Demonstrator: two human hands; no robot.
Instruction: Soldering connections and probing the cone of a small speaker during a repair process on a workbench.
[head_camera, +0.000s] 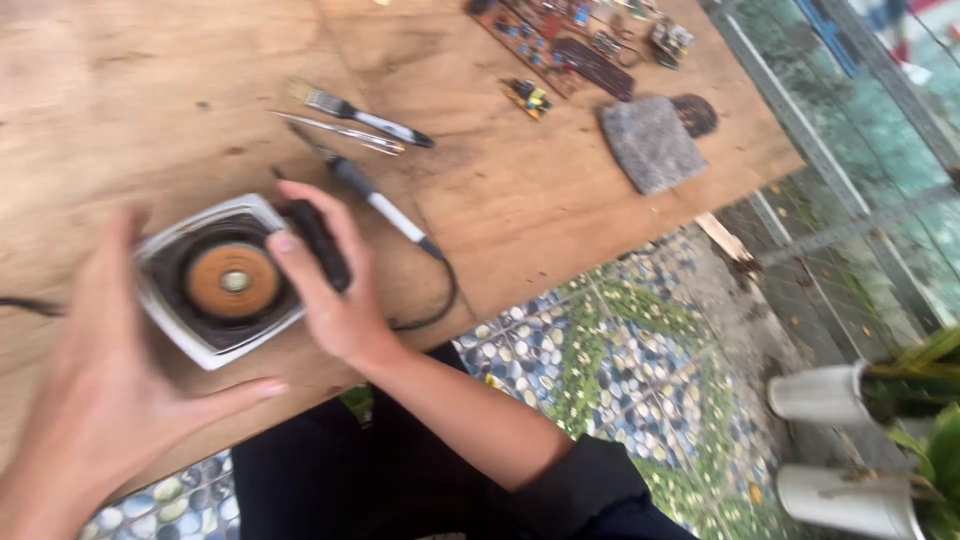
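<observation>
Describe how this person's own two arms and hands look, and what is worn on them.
Both hands are bare: no gloves, rings or watch show. The left hand is close to the camera and blurred, its wrist running out of frame. The right hand has a bare forearm, with a dark sleeve pushed up near the elbow.

Two bare hands, left hand (105, 400) and right hand (335, 290); forearms uncovered; dark clothing, possibly trousers (400, 480), below.

A plywood tabletop (560, 200) stands over a pebble-patterned tile floor (620, 370); two white plant pots (820, 395) sit by a metal-framed glass wall (850, 150) in daylight.
</observation>
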